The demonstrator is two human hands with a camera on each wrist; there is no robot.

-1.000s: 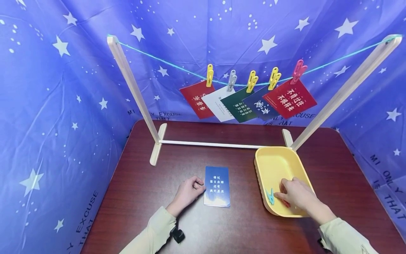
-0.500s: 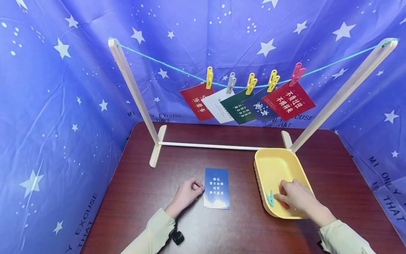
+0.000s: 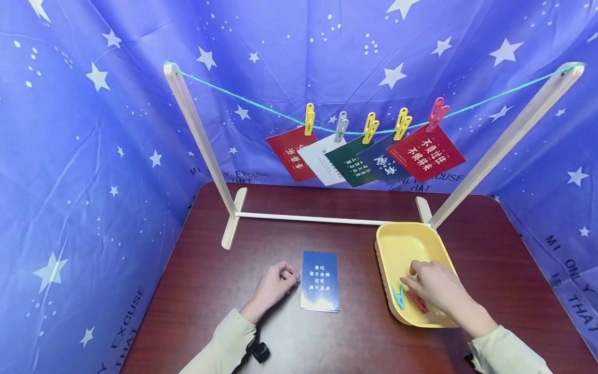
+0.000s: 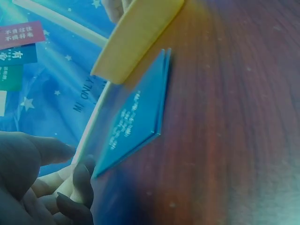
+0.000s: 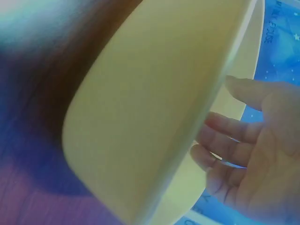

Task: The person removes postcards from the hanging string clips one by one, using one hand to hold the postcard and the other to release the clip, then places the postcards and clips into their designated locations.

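Note:
My right hand (image 3: 434, 284) is inside the yellow tub (image 3: 416, 231), over its near end, with nothing between thumb and fingers. Beneath it lies a red clothespin (image 3: 417, 301), and a teal clothespin (image 3: 399, 297) rests just to its left. In the right wrist view the tub's wall hides the fingertips in part, while the thumb stands apart from the loosely bent fingers (image 5: 229, 140). My left hand (image 3: 274, 285) rests on the table, fingers loosely curled and holding nothing. Right beside it is a small stack of blue cards (image 3: 320, 298) with white writing.
Behind, a wooden stand (image 3: 203, 145) carries a teal cord (image 3: 243, 98). Several cards hang from it on clothespins, including a red card (image 3: 426, 153), a green card (image 3: 355, 162) and a white card (image 3: 324, 161). A white crossbar (image 3: 313, 218) runs low behind the cards. Starry blue cloth (image 3: 93, 156) surrounds the table.
My right hand has shifted up slightly within the tub, and more of the red clothespin shows under it. My left hand stays beside the cards. The head view has tilted a little.

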